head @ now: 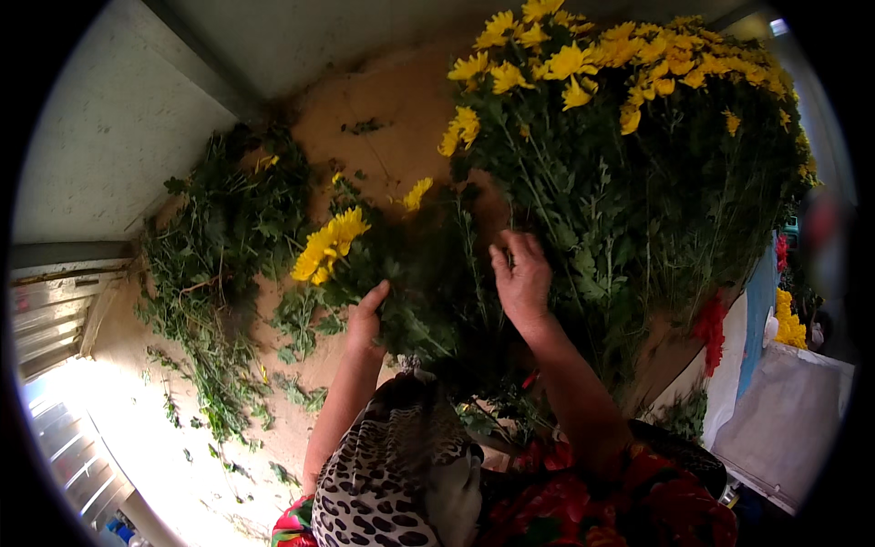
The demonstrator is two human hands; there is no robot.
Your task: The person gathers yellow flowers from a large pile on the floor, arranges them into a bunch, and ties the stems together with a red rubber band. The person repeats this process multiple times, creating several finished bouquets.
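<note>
My left hand [369, 316] is closed around the leafy stems of a few yellow chrysanthemums [329, 245], their blooms pointing to the upper left. To the right, my right hand [523, 275] is raised over green stems with its fingers curled and apart from the thumb; nothing shows clearly between them. A large heap of yellow chrysanthemums [615, 157] fills the upper right, blooms at the top, leafy stems hanging toward me. One more yellow bloom [415, 194] lies just above the held flowers. Dark leaves hide the lower ends of the held stems.
Stripped leaves and stems [225, 225] lie piled on the earthen ground [383, 102] at left, with loose sprigs below. A pale wall [116, 116] with a dark beam bounds the upper left. At right stand a whitish box-like surface [786, 417], red flowers [711, 331] and more yellow ones [789, 321].
</note>
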